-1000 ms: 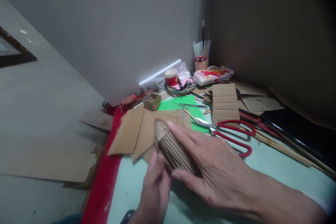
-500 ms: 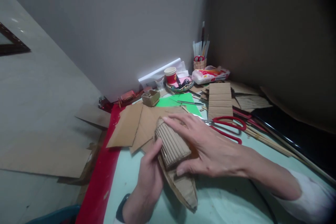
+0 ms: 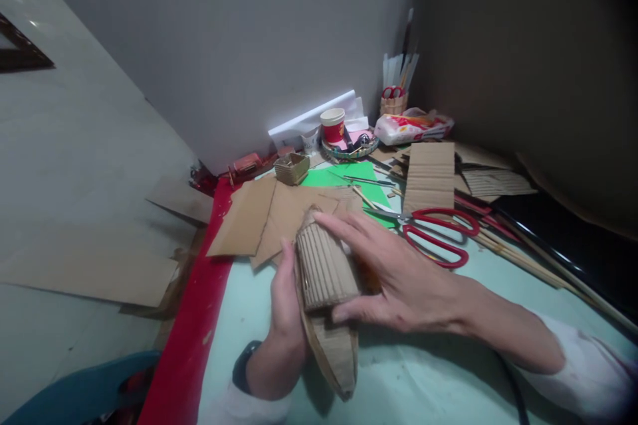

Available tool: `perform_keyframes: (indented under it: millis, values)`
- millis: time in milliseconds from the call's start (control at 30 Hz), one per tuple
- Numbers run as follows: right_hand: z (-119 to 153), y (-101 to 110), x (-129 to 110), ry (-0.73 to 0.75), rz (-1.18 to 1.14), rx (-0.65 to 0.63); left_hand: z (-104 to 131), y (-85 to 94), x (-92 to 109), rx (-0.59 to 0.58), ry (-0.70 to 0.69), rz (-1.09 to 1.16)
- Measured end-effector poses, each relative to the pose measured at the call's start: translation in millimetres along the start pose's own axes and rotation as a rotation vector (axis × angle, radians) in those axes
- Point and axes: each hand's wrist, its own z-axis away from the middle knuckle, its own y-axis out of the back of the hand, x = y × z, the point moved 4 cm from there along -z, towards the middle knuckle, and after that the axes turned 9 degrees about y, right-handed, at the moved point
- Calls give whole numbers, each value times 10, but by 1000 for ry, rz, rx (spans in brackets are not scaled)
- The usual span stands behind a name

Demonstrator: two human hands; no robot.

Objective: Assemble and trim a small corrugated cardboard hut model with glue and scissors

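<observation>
A boat-shaped cardboard piece (image 3: 336, 352) with a ribbed, curved cardboard cover (image 3: 326, 265) on top is held above the pale green tabletop, its pointed end toward me. My left hand (image 3: 289, 319) supports it from the left, thumb up along the edge, other fingers hidden beneath. My right hand (image 3: 399, 272) grips the ribbed cover from the right, with a finger at its far end and the thumb at its near edge. Red-handled scissors (image 3: 438, 232) lie partly open just beyond my right hand.
Flat cardboard sheets (image 3: 244, 219), a small cardboard box (image 3: 292, 168) and green paper (image 3: 369, 176) lie behind the hands. Farther back are a red cup (image 3: 333, 127), a tissue pack (image 3: 411, 127) and a holder (image 3: 393, 104). Wooden sticks (image 3: 518, 259) and a black object (image 3: 573, 239) are right.
The cardboard piece has turned slightly, its near tip swinging left. My left thumb has lifted off the ribbed cover to the edge. The camera view has shifted a little.
</observation>
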Motion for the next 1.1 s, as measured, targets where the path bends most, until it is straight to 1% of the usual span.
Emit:
perform_keyframes:
  millis: [100,233,433,633,800,933,1100]
  values:
    - [4,7,-62,10,19,23,20,-2,-2,-7,2,9]
    - [-18,15,-99,29,53,63,40,-25,7,20,9,17]
    - [-32,1,-106,19,99,53,30,-22,5,49,30,16]
    - [-3,-51,-129,92,268,24,3,-12,-7,-26,86,-7]
    - [-12,-92,-97,94,291,-7,-1,-5,-22,-83,107,-27]
    - [-7,-94,-128,95,281,7,9,12,-54,-88,84,-46]
    - [3,-103,-181,111,281,8,33,63,-37,-84,-16,-72]
